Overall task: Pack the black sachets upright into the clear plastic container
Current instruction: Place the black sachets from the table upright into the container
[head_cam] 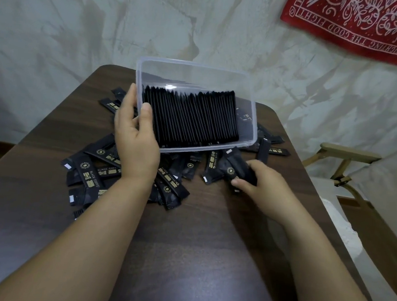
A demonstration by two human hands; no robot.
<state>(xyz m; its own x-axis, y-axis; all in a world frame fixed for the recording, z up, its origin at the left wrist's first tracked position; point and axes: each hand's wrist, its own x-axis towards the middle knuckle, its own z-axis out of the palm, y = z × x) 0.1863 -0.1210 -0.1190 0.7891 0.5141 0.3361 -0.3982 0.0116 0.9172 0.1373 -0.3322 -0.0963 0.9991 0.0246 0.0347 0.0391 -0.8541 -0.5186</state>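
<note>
Now, L hand [135, 143] grips container [187, 63], sachets [190, 119] inside

Tilted clear container [197, 79], sachet row [190, 119] inside, loose sachets [92, 175] scattered

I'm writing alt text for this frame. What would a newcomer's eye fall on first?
The clear plastic container, tilted toward the camera at centre in the left hand, with a dense row of black sachets standing inside. Loose sachets lie scattered on the brown table beneath, where the right hand grips a small bundle. A red bandana hangs top right.
</note>
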